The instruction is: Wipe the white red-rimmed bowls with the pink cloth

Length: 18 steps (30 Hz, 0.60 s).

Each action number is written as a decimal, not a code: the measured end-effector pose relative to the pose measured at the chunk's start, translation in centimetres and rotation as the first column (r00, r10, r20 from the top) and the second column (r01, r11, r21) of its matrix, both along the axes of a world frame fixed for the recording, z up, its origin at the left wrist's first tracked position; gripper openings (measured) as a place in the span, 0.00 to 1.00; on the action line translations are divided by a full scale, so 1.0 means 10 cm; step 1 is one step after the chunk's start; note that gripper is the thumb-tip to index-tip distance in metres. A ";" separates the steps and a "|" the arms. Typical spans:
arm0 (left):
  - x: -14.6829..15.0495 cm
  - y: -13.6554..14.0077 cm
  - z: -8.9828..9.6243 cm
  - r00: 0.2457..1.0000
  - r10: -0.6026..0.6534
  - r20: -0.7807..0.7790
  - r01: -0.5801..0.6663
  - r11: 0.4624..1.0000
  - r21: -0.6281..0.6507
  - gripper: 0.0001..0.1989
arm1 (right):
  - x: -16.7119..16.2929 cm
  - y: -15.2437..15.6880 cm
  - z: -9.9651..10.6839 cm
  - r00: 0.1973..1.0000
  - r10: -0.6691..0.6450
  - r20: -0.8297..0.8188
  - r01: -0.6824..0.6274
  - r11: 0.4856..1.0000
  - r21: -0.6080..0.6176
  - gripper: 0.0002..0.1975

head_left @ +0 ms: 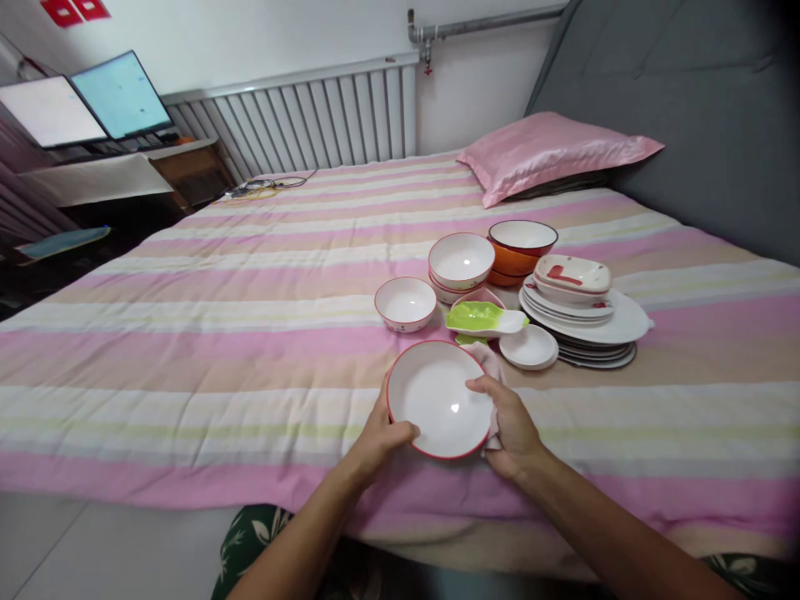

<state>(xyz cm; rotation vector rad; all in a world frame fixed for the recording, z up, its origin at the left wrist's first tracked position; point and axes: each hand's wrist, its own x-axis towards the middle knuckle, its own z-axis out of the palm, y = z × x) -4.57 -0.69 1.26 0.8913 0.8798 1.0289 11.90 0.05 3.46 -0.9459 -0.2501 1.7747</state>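
Observation:
Between my hands is a white bowl (437, 396) with a thin red rim, its inside facing me above the bed's near edge. My left hand (382, 433) grips its left side, thumb over the rim. At the right side, my right hand (509, 421) holds the rim with the thumb inside, and a pale pink cloth (487, 360) is pressed between that hand and the bowl. Just beyond stand a smaller white bowl (405, 302), stacked red-rimmed bowls (462, 260) and a green leaf-shaped dish (475, 317). Fingers under the bowl are hidden.
Small white saucers (528, 347), a stack of plates (628, 318) topped by square dishes (573, 275), and orange bowls (516, 258) sit on the striped bedsheet (250, 350). A pink pillow (556, 154) lies at the back right. Cables (268, 185) lie far left.

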 end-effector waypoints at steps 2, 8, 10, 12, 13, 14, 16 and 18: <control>-0.04 0.01 0.03 0.999 -0.044 -0.007 0.044 0.999 -0.019 0.39 | 0.02 0.00 0.02 1.000 0.027 0.016 -0.026 0.999 -0.026 0.15; -0.11 0.05 0.15 0.986 -0.166 0.019 0.167 0.983 -0.069 0.41 | 0.07 0.01 0.05 0.988 0.151 0.018 -0.149 0.987 -0.063 0.13; -0.13 0.06 0.19 0.980 -0.198 0.022 0.199 0.975 -0.094 0.40 | 0.08 0.01 0.07 0.978 0.206 0.002 -0.206 0.976 -0.066 0.12; -0.14 0.06 0.21 0.973 -0.230 0.033 0.232 0.965 -0.120 0.38 | 0.09 0.01 0.09 0.969 0.245 -0.007 -0.245 0.966 -0.084 0.12; -0.15 0.06 0.21 0.969 -0.242 0.041 0.245 0.960 -0.132 0.37 | 0.09 0.00 0.10 0.966 0.258 -0.008 -0.258 0.961 -0.099 0.12; -0.15 0.06 0.21 0.967 -0.249 0.050 0.253 0.957 -0.143 0.36 | 0.09 0.00 0.11 0.964 0.267 -0.008 -0.266 0.957 -0.118 0.13; -0.14 0.06 0.19 0.972 -0.225 0.062 0.233 0.958 -0.167 0.31 | 0.09 0.00 0.12 0.963 0.269 -0.007 -0.267 0.952 -0.147 0.14; -0.12 0.06 0.17 0.988 -0.140 0.069 0.152 0.968 -0.199 0.27 | 0.08 0.01 0.12 0.979 0.204 0.018 -0.201 0.975 -0.096 0.15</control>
